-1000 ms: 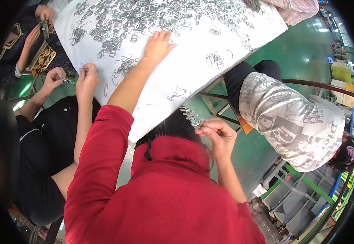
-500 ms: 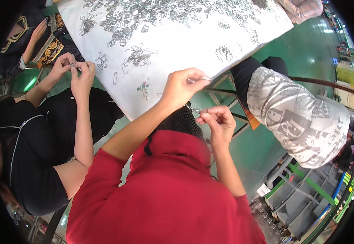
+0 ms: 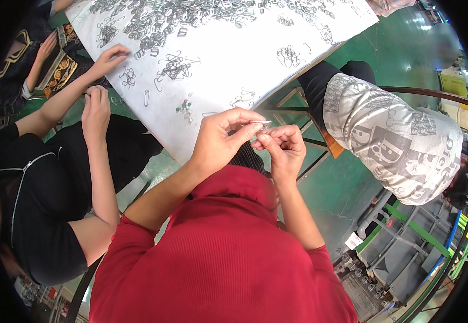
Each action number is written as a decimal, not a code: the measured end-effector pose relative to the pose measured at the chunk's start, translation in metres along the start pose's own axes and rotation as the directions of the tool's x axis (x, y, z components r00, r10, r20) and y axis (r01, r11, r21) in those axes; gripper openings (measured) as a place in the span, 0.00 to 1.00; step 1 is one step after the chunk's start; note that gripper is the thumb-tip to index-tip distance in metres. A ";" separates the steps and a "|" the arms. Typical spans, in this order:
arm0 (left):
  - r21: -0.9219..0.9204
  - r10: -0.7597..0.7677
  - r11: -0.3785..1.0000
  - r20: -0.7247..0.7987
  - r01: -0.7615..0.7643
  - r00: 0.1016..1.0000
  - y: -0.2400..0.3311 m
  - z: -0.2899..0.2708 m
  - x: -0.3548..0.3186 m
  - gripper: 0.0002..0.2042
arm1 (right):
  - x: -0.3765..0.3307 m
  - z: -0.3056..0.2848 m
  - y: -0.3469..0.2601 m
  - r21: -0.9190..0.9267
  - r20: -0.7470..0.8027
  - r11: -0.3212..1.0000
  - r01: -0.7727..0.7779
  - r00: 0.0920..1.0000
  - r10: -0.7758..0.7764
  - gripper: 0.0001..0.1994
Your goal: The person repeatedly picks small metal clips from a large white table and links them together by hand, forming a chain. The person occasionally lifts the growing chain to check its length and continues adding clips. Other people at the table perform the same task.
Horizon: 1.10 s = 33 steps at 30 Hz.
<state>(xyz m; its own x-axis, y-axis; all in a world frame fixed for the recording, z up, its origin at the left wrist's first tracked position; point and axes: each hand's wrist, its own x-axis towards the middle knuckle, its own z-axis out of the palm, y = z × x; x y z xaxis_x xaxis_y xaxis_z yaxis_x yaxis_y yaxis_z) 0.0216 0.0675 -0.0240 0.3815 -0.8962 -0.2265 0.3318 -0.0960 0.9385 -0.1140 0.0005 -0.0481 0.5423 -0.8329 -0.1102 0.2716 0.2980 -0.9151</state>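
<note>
My left hand (image 3: 219, 141) is closed, with thumb and forefinger pinching a small silver metal piece (image 3: 264, 124) in front of my chest. Right beside it, my right hand (image 3: 284, 153) is also closed in a pinch, its fingertips brought up against that piece. A thin silver wire piece seems to be between the right fingertips, mostly hidden by the fingers. Just beyond the hands, a few bent wire loops (image 3: 242, 99) lie at the near corner of the white table (image 3: 217, 59). Small coloured beads or stones (image 3: 184, 106) lie left of them.
A big heap of metal buckles (image 3: 156, 29) covers the table's far part. Smaller piles of wire hooks (image 3: 174, 67) lie nearer, with another pile (image 3: 289, 56) by the right edge. A co-worker in black (image 3: 45, 199) sits left; one in a printed grey shirt (image 3: 390, 137) sits right.
My left hand has come down and left, and my right hand has moved slightly left, so their fingertips now meet. The left co-worker's hands have parted, one reaching over the table.
</note>
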 end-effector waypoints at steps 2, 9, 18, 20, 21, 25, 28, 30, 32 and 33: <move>-0.026 -0.030 0.999 -0.016 0.030 0.999 0.002 0.002 -0.002 0.06 | 0.000 -0.002 0.002 -0.015 0.008 1.000 0.001 1.000 0.000 0.09; 0.069 0.163 0.985 -0.055 -0.159 0.985 -0.009 0.003 -0.010 0.07 | 0.011 -0.014 -0.001 -0.171 0.059 0.982 0.082 0.996 -0.073 0.13; 0.233 0.249 0.941 0.017 -0.246 0.968 -0.008 0.002 -0.020 0.06 | 0.186 0.049 0.102 -0.763 0.525 0.505 0.403 0.842 0.122 0.06; 0.222 0.247 0.944 0.009 -0.242 0.969 -0.010 0.004 -0.020 0.06 | 0.210 0.081 0.129 -0.870 0.484 0.267 0.415 0.822 0.299 0.07; 0.222 0.280 0.936 -0.007 -0.272 0.960 -0.012 0.005 -0.021 0.06 | 0.214 0.094 0.136 -0.879 0.477 0.199 0.434 0.816 0.327 0.07; 0.246 0.342 0.912 -0.021 -0.327 0.939 -0.018 0.007 -0.020 0.05 | 0.229 0.119 0.150 -0.831 0.488 -0.034 0.556 0.756 0.436 0.09; 0.264 0.337 0.910 -0.017 -0.321 0.941 -0.020 0.006 -0.019 0.05 | 0.233 0.113 0.146 -0.831 0.474 -0.023 0.555 0.730 0.493 0.12; 0.249 0.325 0.919 -0.037 -0.306 0.945 -0.021 0.008 -0.019 0.05 | 0.240 0.095 0.135 -0.885 0.458 0.197 0.421 0.716 0.526 0.13; 0.246 0.343 0.915 -0.062 -0.319 0.937 -0.019 0.009 -0.015 0.05 | 0.241 0.054 0.111 -0.835 0.457 0.536 0.123 0.699 0.550 0.12; 0.248 0.348 0.914 -0.080 -0.320 0.934 -0.019 0.009 -0.014 0.05 | 0.226 0.045 0.086 -0.784 0.414 0.620 -0.019 0.728 0.546 0.10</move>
<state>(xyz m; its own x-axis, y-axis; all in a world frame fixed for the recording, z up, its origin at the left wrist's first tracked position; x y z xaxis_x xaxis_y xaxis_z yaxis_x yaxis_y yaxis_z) 0.0027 0.0778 -0.0362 0.5405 -0.8360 0.0944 -0.0325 0.0913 0.9953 0.0676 -0.1411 -0.1347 0.8724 -0.2509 -0.4196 -0.4656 -0.1647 -0.8695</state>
